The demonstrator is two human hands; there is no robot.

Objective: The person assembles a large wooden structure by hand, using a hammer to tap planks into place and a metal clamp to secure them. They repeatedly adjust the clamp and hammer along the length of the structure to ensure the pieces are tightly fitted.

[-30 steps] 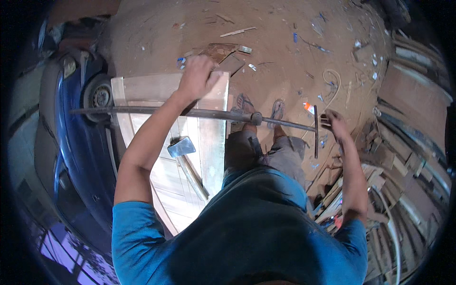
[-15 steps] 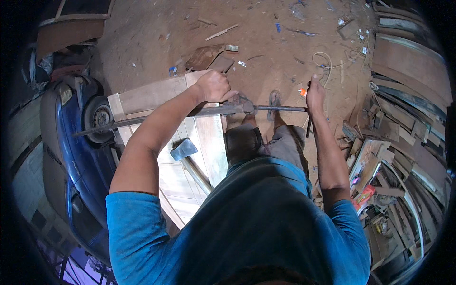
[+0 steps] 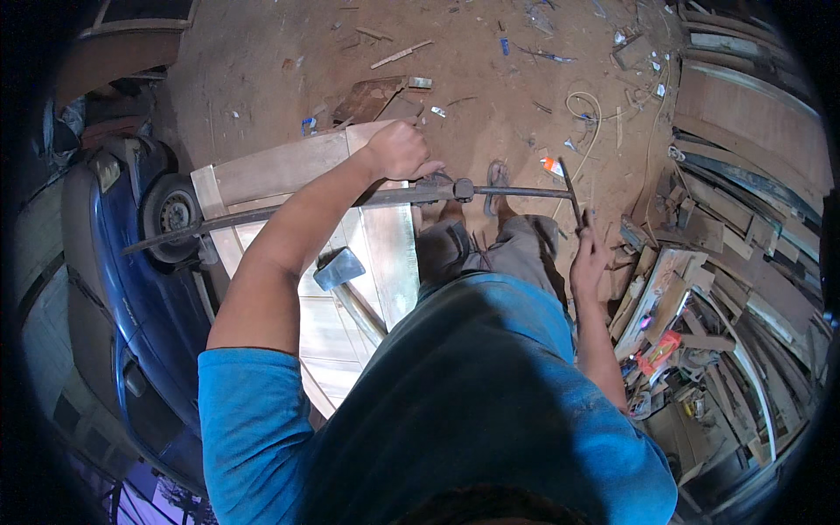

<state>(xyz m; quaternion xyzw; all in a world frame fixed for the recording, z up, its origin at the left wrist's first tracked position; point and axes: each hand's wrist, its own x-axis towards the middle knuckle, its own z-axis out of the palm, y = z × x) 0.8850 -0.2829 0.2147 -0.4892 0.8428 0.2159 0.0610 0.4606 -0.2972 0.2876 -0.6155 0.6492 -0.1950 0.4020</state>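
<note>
A long metal bar clamp (image 3: 289,210) lies across a pale wooden panel (image 3: 385,254), its screw reaching out past the panel's right edge. My left hand (image 3: 401,153) is closed around the clamp beside its jaw, thumb toward the right; the fingertips are hidden. At the screw's right end, the thin crossbar handle (image 3: 570,191) stands tilted. My right hand (image 3: 588,267) is at the handle's lower end, fingers stretched and seemingly touching it, not wrapped round. A hammer (image 3: 339,269) with a blocky metal head rests on the panel, its handle running under my shirt.
A blue car (image 3: 144,297) stands close on the left. Wood scraps (image 3: 674,289) and stacked boards (image 3: 744,114) fill the right side. On the dirt floor lie a brown board piece (image 3: 367,101), an orange-and-white bottle (image 3: 551,165) and a pale cord (image 3: 597,114).
My right hand has come off the middle of the crossbar handle and dropped to its lower end, fingers opening. The handle has tilted. My left hand keeps its place on the clamp.
</note>
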